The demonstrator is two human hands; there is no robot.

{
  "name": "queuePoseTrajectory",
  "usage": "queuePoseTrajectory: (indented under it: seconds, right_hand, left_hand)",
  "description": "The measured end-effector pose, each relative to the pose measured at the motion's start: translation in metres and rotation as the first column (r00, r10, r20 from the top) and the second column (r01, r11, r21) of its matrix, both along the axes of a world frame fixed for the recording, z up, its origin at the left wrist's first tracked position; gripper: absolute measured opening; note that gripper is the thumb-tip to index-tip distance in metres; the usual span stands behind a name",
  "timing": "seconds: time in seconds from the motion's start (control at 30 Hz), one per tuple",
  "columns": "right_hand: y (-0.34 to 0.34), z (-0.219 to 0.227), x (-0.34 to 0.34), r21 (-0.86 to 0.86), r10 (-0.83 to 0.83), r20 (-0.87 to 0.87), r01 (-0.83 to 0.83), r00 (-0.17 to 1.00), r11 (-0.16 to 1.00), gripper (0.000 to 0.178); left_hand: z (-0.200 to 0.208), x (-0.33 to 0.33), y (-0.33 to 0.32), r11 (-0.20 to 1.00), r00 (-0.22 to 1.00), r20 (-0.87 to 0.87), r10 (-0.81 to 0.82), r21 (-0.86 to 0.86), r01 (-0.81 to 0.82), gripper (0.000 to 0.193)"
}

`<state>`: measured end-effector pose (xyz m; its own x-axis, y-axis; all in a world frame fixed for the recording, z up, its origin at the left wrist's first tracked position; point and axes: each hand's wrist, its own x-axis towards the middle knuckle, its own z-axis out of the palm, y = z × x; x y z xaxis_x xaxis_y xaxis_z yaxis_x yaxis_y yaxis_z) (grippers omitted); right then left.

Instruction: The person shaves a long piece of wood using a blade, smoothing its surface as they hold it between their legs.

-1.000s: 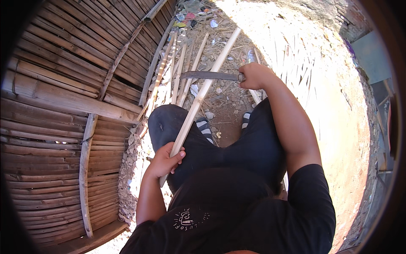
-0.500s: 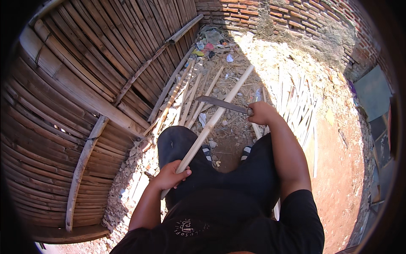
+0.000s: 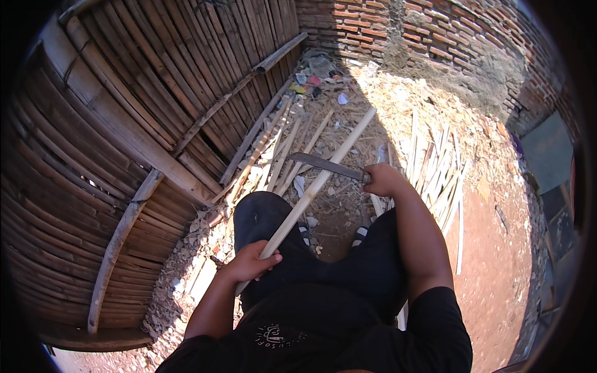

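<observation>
A long pale bamboo strip [image 3: 318, 181] slants from my lap away to the far right. Its near end is wrapped by my left hand [image 3: 252, 261], just over my left thigh. My right hand [image 3: 382, 179] grips the handle of a machete [image 3: 326, 165], fingers closed round it. The dark blade points left and lies across the strip around its middle; whether its edge bites into the strip I cannot tell. My knees are spread, with the strip passing over the left leg.
A bamboo wall [image 3: 81, 186] rises on the left, and a brick wall [image 3: 429, 37] at the back. Several split strips [image 3: 435, 177] lie on the right, others [image 3: 283, 149] beyond my left knee. Bits of litter [image 3: 314, 81] and shavings cover the far ground.
The whole view has shifted slightly, so the scene sits lower. My hands, the machete and the bamboo strip keep nearly the same places relative to each other.
</observation>
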<state>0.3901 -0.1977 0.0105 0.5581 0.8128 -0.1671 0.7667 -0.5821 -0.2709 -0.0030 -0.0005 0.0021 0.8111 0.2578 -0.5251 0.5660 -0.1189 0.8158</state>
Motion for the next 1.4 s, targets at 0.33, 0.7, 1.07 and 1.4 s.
queuePoseTrajectory:
  seconds: [0.33, 0.7, 1.07, 1.4]
  right_hand:
    - [0.0, 0.002, -0.004, -0.01, 0.096, -0.067, -0.097, 0.993, 0.995, 0.053]
    - [-0.004, 0.0, 0.002, 0.033, -0.02, -0.06, 0.022, 0.998, 0.999, 0.056]
    - [0.002, -0.005, -0.002, 0.047, 0.111, -0.094, -0.107, 0.989, 0.993, 0.052]
    - [0.001, -0.006, -0.001, 0.041, 0.132, -0.069, -0.13, 0.989, 0.991, 0.054]
  left_hand:
    - [-0.002, 0.001, 0.003, 1.0, 1.0, 0.011, -0.018, -0.022, 0.018, 0.037]
    - [-0.002, 0.001, 0.002, 1.0, 1.0, 0.001, -0.011, -0.02, 0.011, 0.038]
    - [0.001, 0.001, 0.001, 1.0, 1.0, -0.021, -0.005, 0.012, 0.005, 0.037]
    - [-0.002, 0.002, 0.002, 1.0, 1.0, -0.007, -0.002, -0.002, 0.002, 0.039]
